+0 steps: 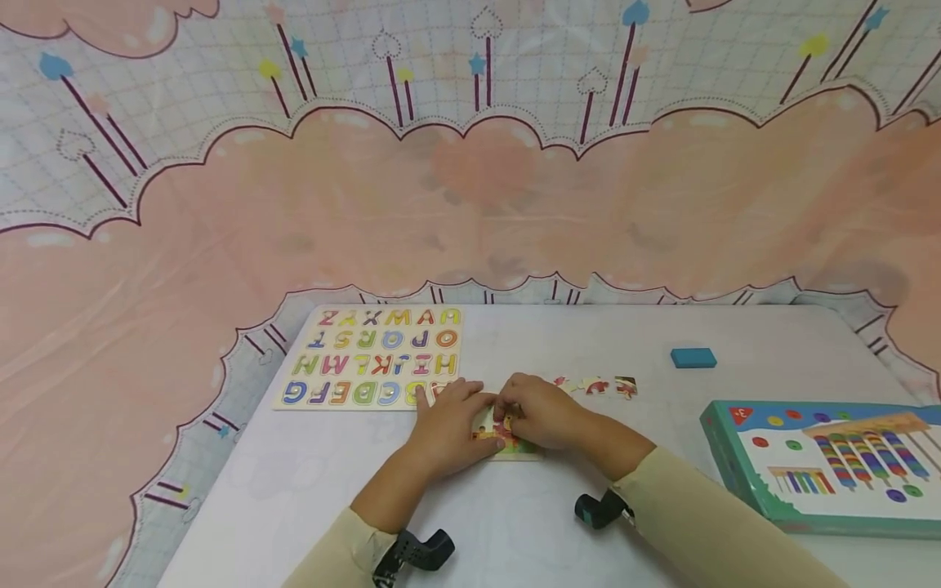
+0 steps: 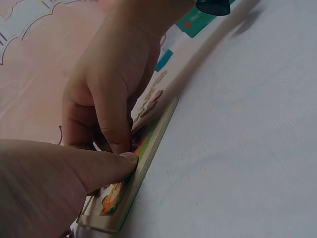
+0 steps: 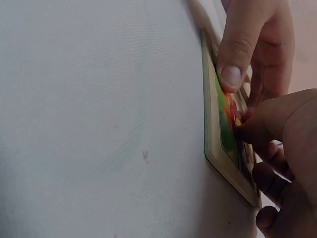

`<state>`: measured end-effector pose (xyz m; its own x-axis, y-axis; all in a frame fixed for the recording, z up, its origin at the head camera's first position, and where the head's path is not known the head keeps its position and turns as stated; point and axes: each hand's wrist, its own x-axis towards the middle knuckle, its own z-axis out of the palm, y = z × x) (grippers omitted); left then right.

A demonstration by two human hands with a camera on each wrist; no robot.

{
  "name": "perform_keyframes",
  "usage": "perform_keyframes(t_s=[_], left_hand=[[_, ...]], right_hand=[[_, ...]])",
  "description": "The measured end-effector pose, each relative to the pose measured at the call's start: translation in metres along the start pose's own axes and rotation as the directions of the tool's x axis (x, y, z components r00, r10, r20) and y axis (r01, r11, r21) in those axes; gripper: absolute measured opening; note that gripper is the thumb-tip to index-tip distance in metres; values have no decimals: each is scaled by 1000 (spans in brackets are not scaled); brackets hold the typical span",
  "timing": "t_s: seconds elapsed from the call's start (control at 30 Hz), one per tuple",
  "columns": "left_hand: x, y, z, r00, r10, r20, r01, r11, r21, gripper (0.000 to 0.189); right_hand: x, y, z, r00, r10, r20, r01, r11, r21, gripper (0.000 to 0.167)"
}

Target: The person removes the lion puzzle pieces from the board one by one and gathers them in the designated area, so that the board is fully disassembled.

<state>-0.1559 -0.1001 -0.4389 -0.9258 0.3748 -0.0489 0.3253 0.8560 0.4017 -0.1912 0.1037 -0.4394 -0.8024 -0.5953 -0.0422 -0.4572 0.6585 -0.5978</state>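
A small wooden picture puzzle board [image 1: 516, 456] lies on the table beneath both hands. My left hand [image 1: 448, 433] rests on it, its straight thumb pressing the picture near the front edge and its other fingers spread toward the far side. My right hand [image 1: 547, 412] is bent over the board, thumb and fingertips pinching a small colourful puzzle piece [image 3: 238, 120] at the picture's surface. Most of this piece is hidden by the fingers. Both hands' fingertips are close together over the board. Loose puzzle pieces [image 1: 596, 386] lie just beyond my right hand.
A wooden alphabet board [image 1: 375, 357] with coloured letters lies at the back left, close to my left fingers. A blue block [image 1: 693, 358] sits at the back right. A large toy box [image 1: 831, 465] with a green border lies on the right.
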Motion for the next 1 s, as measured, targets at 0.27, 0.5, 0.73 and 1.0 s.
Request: perform_keyframes(t_s=[0.27, 0.5, 0.73, 1.0], left_hand=[[0, -2, 4, 1000, 15, -20, -15, 1000, -20, 66], [-1, -5, 8, 999, 3, -36, -4, 1000, -27, 66], [-1, -6, 10, 999, 5, -39, -6, 999, -40, 67], [-1, -7, 11, 999, 3, -41, -5, 999, -47, 65]], right_hand=[[-1, 1, 1, 1000, 12, -5, -12, 999, -39, 23], [0, -1, 3, 1000, 12, 0, -12, 1000, -18, 20], [0, -3, 3, 999, 32, -19, -32, 999, 13, 21], [-1, -1, 1, 1000, -7, -21, 8, 999, 46, 21]])
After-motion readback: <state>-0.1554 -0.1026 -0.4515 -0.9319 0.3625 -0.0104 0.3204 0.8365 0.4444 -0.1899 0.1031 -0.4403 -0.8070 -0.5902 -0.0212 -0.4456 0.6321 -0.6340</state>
